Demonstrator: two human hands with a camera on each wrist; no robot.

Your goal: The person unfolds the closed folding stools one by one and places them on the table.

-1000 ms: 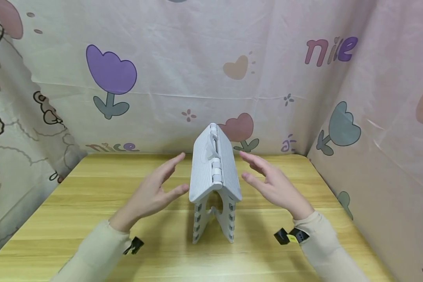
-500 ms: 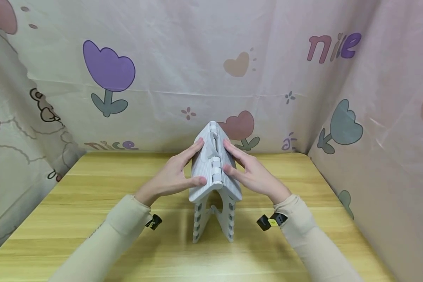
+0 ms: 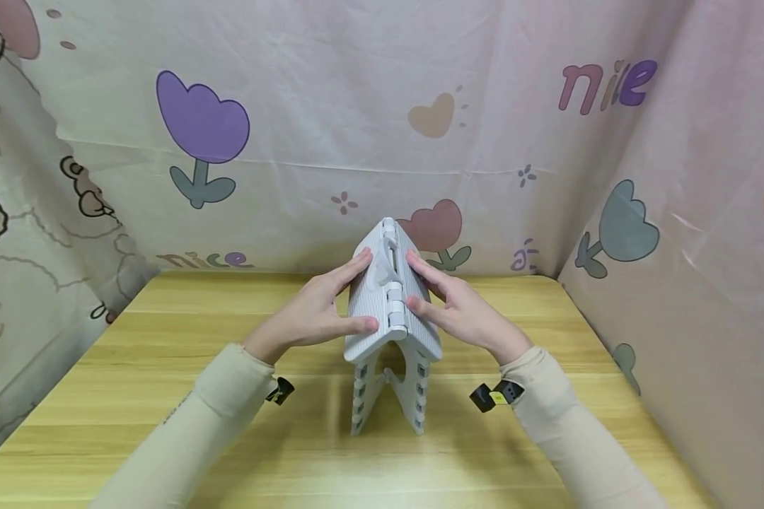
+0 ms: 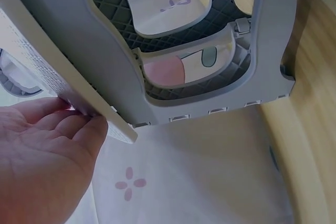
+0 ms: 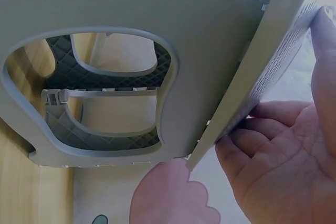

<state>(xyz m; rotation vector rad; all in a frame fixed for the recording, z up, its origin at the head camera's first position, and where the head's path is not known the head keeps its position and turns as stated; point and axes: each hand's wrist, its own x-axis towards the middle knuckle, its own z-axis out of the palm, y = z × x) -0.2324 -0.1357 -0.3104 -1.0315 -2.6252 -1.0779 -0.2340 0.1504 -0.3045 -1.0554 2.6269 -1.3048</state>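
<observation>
A pale grey plastic folding step stool (image 3: pixel 396 318) stands partly folded on the table, its two ribbed top panels sloping like a roof from a hinged ridge. A handle strap (image 3: pixel 387 263) shows along that ridge. My left hand (image 3: pixel 315 311) rests on the left panel, thumb toward the near end and fingers farther back. Opposite it, my right hand (image 3: pixel 467 311) lies against the right panel with extended fingers. In the wrist views, the fingertips of the left hand (image 4: pixel 47 161) and right hand (image 5: pixel 283 156) touch the panels' outer faces; the legs (image 4: pixel 273 56) are splayed beneath.
The wooden table (image 3: pixel 165 396) carries the stool at its middle. A printed cloth (image 3: pixel 318 127) hangs behind the table and along both sides. A small black device (image 3: pixel 484 397) is strapped to the right wrist, and another (image 3: pixel 281 390) to the left.
Both hands have moved inward from beside the stool and now touch its two top panels. Over the last half second they stay there; the stool keeps its roof shape.
</observation>
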